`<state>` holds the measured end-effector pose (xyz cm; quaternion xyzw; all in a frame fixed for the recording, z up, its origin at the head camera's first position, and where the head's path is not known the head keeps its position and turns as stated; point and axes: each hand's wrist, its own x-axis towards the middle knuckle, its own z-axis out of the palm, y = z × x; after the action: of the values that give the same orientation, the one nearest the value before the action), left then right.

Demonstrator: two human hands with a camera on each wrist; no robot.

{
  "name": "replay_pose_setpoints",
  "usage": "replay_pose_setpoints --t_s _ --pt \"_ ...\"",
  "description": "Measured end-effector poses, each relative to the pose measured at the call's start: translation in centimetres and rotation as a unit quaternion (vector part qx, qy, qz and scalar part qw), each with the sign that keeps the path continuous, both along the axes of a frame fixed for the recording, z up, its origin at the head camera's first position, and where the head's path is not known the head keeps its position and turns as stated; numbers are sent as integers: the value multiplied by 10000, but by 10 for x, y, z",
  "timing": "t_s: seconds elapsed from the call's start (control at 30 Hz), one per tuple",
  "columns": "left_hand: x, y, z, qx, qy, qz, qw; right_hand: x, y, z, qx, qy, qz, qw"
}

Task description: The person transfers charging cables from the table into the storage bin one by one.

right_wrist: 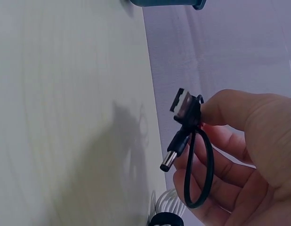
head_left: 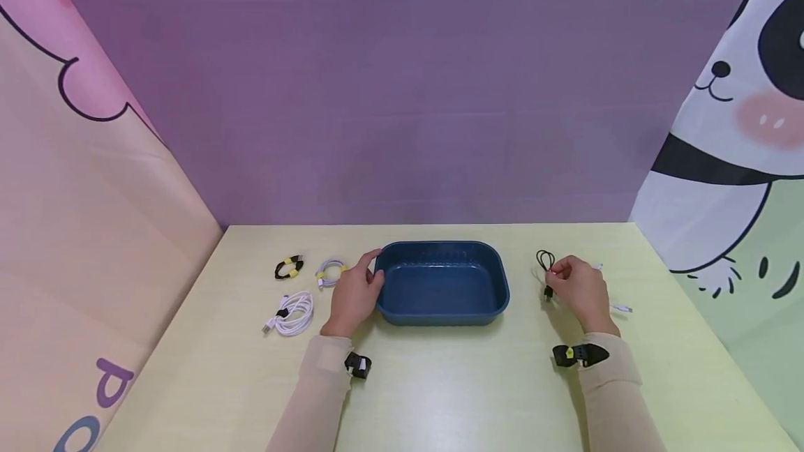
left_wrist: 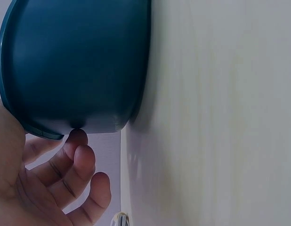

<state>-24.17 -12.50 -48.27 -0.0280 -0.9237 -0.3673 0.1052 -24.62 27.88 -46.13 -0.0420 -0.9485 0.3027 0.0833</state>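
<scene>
A dark blue rectangular plastic tray (head_left: 442, 318) stands on the table, its floor bare. My left hand (head_left: 354, 296) grips its left rim; in the left wrist view the fingers (left_wrist: 84, 162) bend at the outer wall (left_wrist: 75, 61), while the thumb is hidden. Right of the tray, my right hand (head_left: 579, 288) pinches a small looped black USB cable (head_left: 545, 261) above the table. The right wrist view shows the cable's USB plug (right_wrist: 181, 103) and round barrel plug (right_wrist: 169, 157) between thumb and fingers.
Left of the tray lie a black cable with yellow ties (head_left: 289, 268), a pale cable with yellow ties (head_left: 331, 264) and a coiled white cable (head_left: 298, 316). Near my right hand, a white cable plug (head_left: 622, 308) shows, partly hidden. A purple cloth wall (head_left: 408, 89) rises behind.
</scene>
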Motion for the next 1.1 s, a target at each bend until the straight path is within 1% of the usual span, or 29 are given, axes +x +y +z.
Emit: replay_pose_setpoints --t_s 0.3,0.57,0.73,0.9,1.1 --pt "0 0 -1 4 27 35 10000 -1 -3 -1 -110 75 73 9999" --pt "0 1 -2 38 -52 33 10000 0 -6 3 -215 156 144 9995" --pt "-1 2 -2 68 1 11 10000 1 -7 6 -294 186 128 9993" --pt "-2 1 -3 83 64 -8 9999 1 -6 5 -310 225 101 9992" --pt "-2 0 -4 80 56 2 10000 1 -9 11 -370 254 130 9989"
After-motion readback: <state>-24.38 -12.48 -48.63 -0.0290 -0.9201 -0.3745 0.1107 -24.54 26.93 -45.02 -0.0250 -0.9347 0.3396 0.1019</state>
